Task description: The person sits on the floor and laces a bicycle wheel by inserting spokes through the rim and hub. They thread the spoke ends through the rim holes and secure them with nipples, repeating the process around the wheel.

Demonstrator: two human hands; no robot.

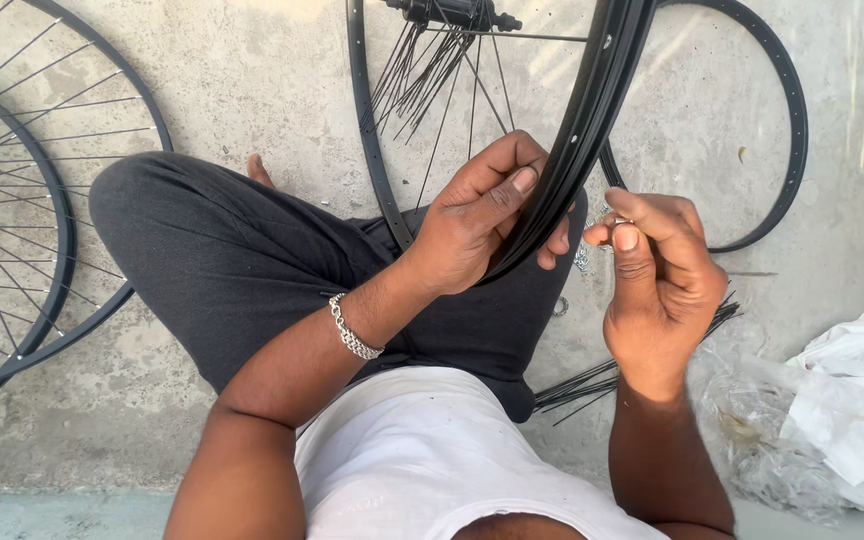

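Observation:
I sit cross-legged on a concrete floor in dark trousers. A black bicycle rim (592, 110) stands upright in front of me, with loose black spokes hanging from its hub (452, 12). My left hand (482, 215) grips the rim's lower edge, thumb on the outer side. My right hand (657, 275) is just right of the rim, its thumb and forefinger pinching a small silver piece (614, 222), too small to identify.
Two spoked wheels (12, 200) lie on the floor at the left. A bare black rim (787, 130) lies at the upper right. A bundle of loose spokes (592, 385) rests by my right knee. Crumpled plastic and white paper (832, 410) sit at the lower right.

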